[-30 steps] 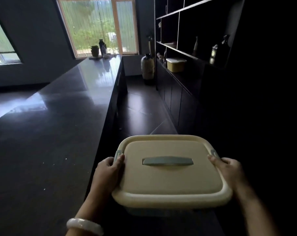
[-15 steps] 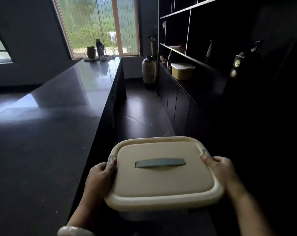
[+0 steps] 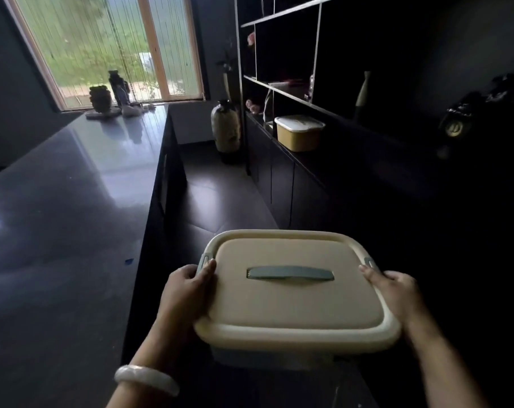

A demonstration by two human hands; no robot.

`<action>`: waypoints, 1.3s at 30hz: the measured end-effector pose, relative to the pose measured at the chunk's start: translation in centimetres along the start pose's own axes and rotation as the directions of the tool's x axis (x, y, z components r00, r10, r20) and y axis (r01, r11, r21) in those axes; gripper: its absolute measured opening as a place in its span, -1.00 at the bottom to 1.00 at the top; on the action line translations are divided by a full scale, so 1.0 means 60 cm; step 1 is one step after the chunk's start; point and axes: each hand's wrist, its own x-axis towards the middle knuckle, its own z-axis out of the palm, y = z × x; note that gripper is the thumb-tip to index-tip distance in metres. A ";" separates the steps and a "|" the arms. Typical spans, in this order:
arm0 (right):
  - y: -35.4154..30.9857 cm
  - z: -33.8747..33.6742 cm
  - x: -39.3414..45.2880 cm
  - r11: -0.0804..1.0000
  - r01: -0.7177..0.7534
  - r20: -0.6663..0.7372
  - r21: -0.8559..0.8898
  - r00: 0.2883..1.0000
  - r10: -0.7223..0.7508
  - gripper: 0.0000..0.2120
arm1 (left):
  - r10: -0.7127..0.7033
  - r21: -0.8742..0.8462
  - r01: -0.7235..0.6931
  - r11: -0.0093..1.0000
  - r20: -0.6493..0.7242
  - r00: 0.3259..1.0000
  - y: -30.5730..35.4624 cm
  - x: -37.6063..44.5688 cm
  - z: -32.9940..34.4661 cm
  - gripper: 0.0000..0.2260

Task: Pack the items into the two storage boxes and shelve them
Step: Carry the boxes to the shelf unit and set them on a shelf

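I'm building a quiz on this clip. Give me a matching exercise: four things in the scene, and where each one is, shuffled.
Things:
1. carried storage box
2. second storage box
3. large vase
4. white bangle

Places:
A. on the floor at the cabinet's end
B. on the left wrist
C. between both hands
D. on the dark shelf ledge at right

Pairs: 1-C, 2-D, 3-A, 4-B

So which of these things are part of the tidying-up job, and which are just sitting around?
Part of the job:
- lidded box, held by the left hand and right hand
- second box, already on the shelf

Just sitting around:
- tall vase on the floor
- pots by the window
- counter
- bracelet
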 end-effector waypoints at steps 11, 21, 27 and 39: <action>-0.079 0.170 0.382 1.000 0.008 0.036 0.026 0.999 -0.009 -0.58 | -0.030 0.054 0.031 0.998 -0.016 0.999 -0.010 0.401 0.113 -0.61; -0.121 0.265 0.629 1.000 -0.005 -0.028 0.030 1.000 0.006 -0.63 | -0.013 0.051 0.012 0.999 0.022 1.000 0.009 0.685 0.200 -0.60; -0.124 0.308 0.760 0.999 -0.039 -0.174 0.035 0.984 0.044 -0.74 | 0.020 0.136 -0.041 0.990 0.152 0.988 0.006 0.871 0.277 -0.58; -0.149 0.426 0.960 0.989 -0.109 -0.519 0.096 0.843 0.143 -0.65 | 0.051 0.204 -0.156 0.966 0.445 0.894 0.064 1.289 0.443 -0.53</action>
